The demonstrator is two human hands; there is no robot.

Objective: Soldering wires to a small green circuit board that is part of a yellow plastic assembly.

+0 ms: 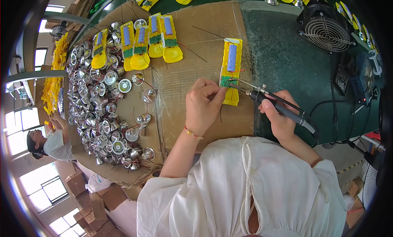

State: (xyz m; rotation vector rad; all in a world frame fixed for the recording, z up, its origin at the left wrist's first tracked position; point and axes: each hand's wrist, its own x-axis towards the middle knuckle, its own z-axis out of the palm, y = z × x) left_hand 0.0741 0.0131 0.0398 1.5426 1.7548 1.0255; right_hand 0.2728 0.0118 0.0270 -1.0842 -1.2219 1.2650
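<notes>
A yellow plastic housing [231, 98] lies on the cardboard in front of me. It carries a blue-purple cylindrical battery [232, 58] and a small green circuit board [226, 81]. My left hand [204, 102] is closed in a pinch at the board's left edge, where a thin dark wire [221, 114] emerges below the fingertips. In my right hand [279, 115] is a soldering iron [257, 96] with a thin metal feed tube clamped along it. Its tip points at the board from the right, and tip and tube end meet over the board; exact contact is too small to tell.
A large pile of silver reflector cups [100, 102] covers the left of the cardboard [184, 69]. Several yellow housings with batteries [140, 52] lie beyond it. A black fan [325, 30] stands far right on the green table [282, 52]; cables [335, 110] trail nearby. Another person [57, 142] is at far left.
</notes>
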